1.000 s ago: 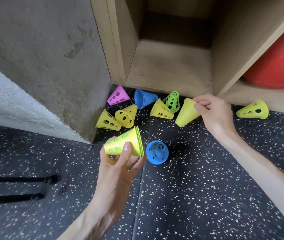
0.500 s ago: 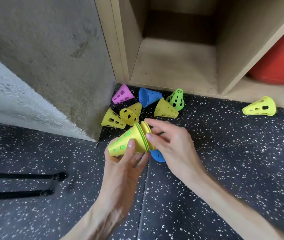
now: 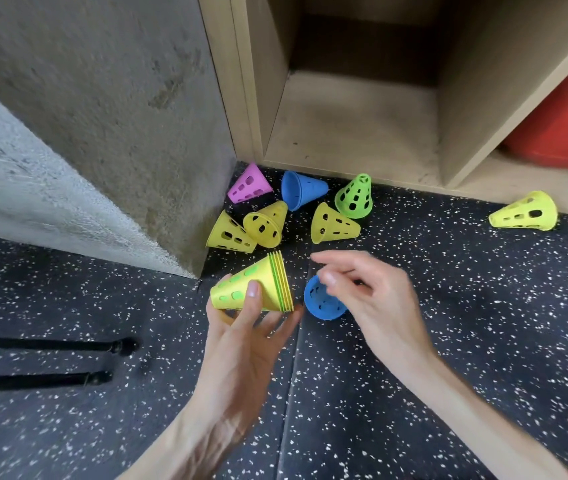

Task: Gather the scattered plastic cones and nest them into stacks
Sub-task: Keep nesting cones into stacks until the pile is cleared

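Note:
My left hand (image 3: 241, 337) grips a nested stack of yellow and green cones (image 3: 253, 287) lying sideways, rims to the right. My right hand (image 3: 369, 299) hovers just right of the stack, fingers loosely spread and holding nothing, over a blue cone (image 3: 322, 301) on the floor. Loose cones lie beyond: a pink cone (image 3: 248, 184), another blue cone (image 3: 301, 189), a green cone (image 3: 355, 197), and three yellow cones (image 3: 228, 233) (image 3: 265, 223) (image 3: 332, 225). One more yellow cone (image 3: 524, 212) lies far right.
A concrete pillar (image 3: 102, 116) stands at the left. A wooden shelf unit (image 3: 351, 133) opens behind the cones, with a red ball (image 3: 566, 119) in its right bay. Two black bars (image 3: 43, 362) lie on the speckled rubber floor at the left.
My right hand carried a yellow cone from beside the green one and nested it onto the stack in my left hand. It has now let go and drawn back slightly to the right.

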